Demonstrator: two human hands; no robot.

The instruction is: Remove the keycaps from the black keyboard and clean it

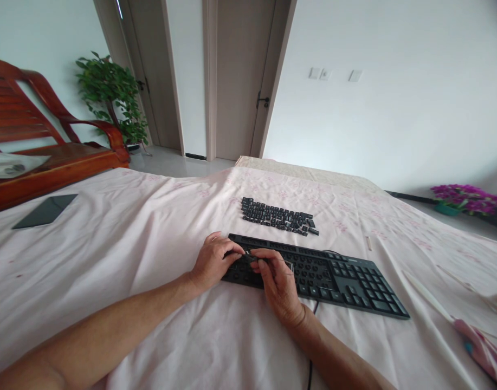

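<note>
A black keyboard lies across the cloth in front of me, with its number pad and right-side keys in place and many keycaps off the main block. Over its left part my left hand is closed, thumb and fingertips pinching a small dark keycap. My right hand meets it there, fingers closed round a thin wire keycap puller whose end sticks out to the right. The fingers partly hide both small things. Behind the keyboard, loose black keycaps lie in rows.
A pink patterned cloth with folds covers the surface. At left lies a dark flat panel. A small stick is right of the keycaps; a pink-and-white object lies at far right. The keyboard's cable runs towards me.
</note>
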